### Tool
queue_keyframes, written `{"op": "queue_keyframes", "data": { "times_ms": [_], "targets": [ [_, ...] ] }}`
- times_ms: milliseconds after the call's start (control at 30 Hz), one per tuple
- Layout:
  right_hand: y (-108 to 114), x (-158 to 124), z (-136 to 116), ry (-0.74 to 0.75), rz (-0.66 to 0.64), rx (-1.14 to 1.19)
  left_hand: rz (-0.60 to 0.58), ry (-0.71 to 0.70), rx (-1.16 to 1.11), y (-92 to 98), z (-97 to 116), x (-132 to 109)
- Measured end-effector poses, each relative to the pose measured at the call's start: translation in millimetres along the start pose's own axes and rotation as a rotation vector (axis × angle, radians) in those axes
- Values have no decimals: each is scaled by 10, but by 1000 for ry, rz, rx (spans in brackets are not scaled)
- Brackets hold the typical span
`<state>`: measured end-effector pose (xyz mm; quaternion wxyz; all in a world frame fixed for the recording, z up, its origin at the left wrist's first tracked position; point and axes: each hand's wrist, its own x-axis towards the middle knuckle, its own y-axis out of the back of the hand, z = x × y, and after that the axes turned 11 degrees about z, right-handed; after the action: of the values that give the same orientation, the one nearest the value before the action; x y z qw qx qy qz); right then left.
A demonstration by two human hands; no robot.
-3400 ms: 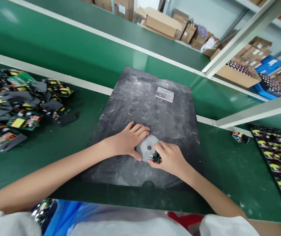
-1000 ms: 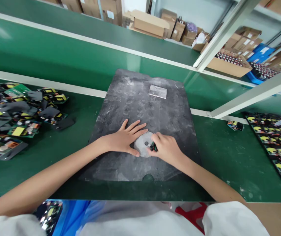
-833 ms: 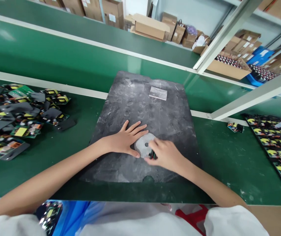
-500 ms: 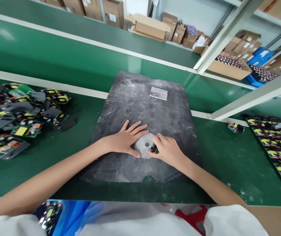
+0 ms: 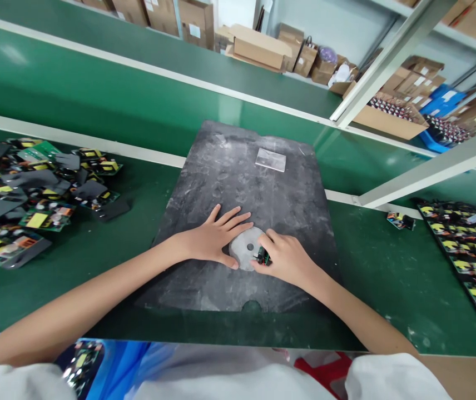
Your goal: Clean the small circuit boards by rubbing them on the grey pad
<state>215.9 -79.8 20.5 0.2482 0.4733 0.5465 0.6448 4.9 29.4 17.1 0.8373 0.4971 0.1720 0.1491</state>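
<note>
- The left hand is lying flat on the mat, palm down, with its fingers spread wide and gripping nothing.
- The left fingertips are touching the upper left edge of the disc, and the thumb is pressing against the disc's lower left rim.
- The disc, grey and round with a small hole near its middle, is resting on the mat between the two hands.
- The right hand is curling narrowly around a small part, pinching it between thumb and fingertips.
- The part, dark with a touch of green and red, is sitting on the disc's right edge, just right of the hole; most of it is hidden by the fingers.
- The mat is lying on the green bench, with a notch in its near edge.
- A clear square film is lying on the far part of the mat, well apart from both hands.
- A pile of boards is covering the bench to the left.
- Rows of boards are lying to the right, and one loose board is sitting between them and the mat.
- Cardboard boxes are standing beyond the bench.
</note>
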Motion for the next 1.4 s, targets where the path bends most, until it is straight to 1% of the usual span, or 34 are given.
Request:
{"op": "queue_keyframes", "data": {
  "times_ms": [267,467,533,667,800,900,1000,1133,1200,1333,1400],
  "targets": [
    [45,-1,-34,-20,-20,14,-5,-5,26,-4,9,-9],
    [32,4,-5,-45,-42,62,26,-29,19,-31,-23,-15],
    [0,-5,3,-52,-23,77,49,-50,21,-51,-44,-17],
    [-88,-36,2,-68,58,88,101,-86,33,-89,-71,-25],
    [-140,-47,13,-73,115,88,115,-90,42,-102,-73,-31],
    [-131,-39,15,-63,139,69,120,-92,42,-107,-73,-27],
    [-86,-45,-44,-33,141,49,126,-95,46,-111,-73,-23],
    [-32,-73,-181,96,88,110,109,-89,60,-108,-66,-22],
    [-30,-71,-196,118,85,115,104,-86,68,-108,-66,-22],
    [-44,-32,-114,19,134,20,122,-93,73,-118,-79,-22],
    [-39,-24,-110,-12,136,-5,130,-98,71,-122,-84,-25]
  ]
}}
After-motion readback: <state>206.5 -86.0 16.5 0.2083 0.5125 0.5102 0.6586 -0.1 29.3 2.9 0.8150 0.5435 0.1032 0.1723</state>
